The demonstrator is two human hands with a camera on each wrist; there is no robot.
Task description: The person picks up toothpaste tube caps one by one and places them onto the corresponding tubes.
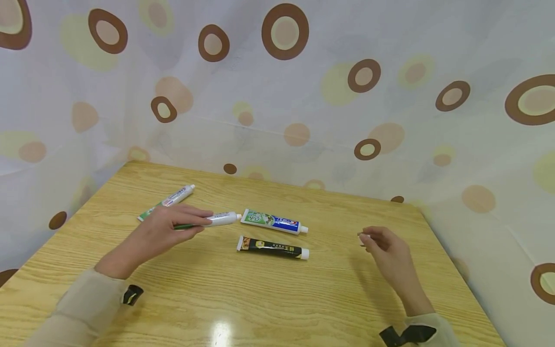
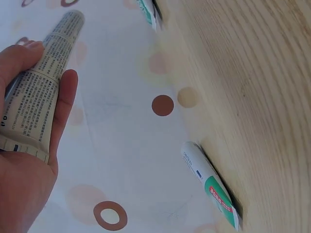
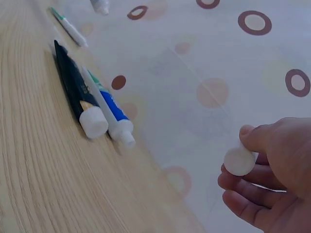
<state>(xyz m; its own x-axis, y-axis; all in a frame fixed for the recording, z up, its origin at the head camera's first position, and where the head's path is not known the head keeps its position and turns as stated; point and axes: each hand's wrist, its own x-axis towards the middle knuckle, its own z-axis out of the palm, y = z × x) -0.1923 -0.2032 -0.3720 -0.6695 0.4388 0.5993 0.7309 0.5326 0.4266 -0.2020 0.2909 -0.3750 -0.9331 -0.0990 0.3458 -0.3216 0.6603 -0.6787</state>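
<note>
The glossy, wood-grained desk [image 1: 260,299] is cut off at six o'clock. The left hand [image 1: 171,231], at ten, grips a white toothpaste tube [image 1: 223,219], partly covering it. The right hand [image 1: 390,253], at three, pinches a round white cap [image 3: 239,161], hard to discern from the head. Flat-tailed black tube [image 1: 270,246] and blue-green tube [image 1: 273,221] lie centrally.

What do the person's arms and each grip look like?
The left sleeve and right sleeve are plain beige. A small black piece sits on the left, a black strap-like piece on the right. The left grip and right grip are ungloved.
</note>
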